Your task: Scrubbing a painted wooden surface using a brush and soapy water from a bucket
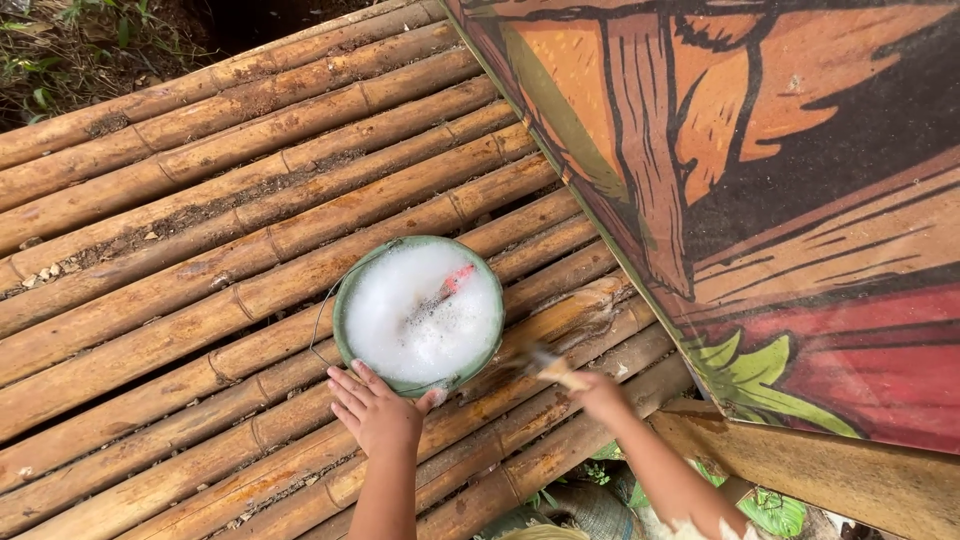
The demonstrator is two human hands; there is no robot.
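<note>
A green bucket (344, 300) full of white soapy foam stands on a bamboo pole platform (200, 230). A red-handled object (455, 280) pokes out of the foam. My left hand (375, 410) rests flat on the bamboo, fingers spread, touching the bucket's near rim. My right hand (600, 395) grips a brush (545, 365) by its pale handle, the bristles on the bamboo just right of the bucket.
A large painted board (760, 180) with orange, black, red and green artwork leans over the platform's right side. Grass and soil show at the top left (60, 40). Green leaves and a sack lie below the platform's near edge (600, 505).
</note>
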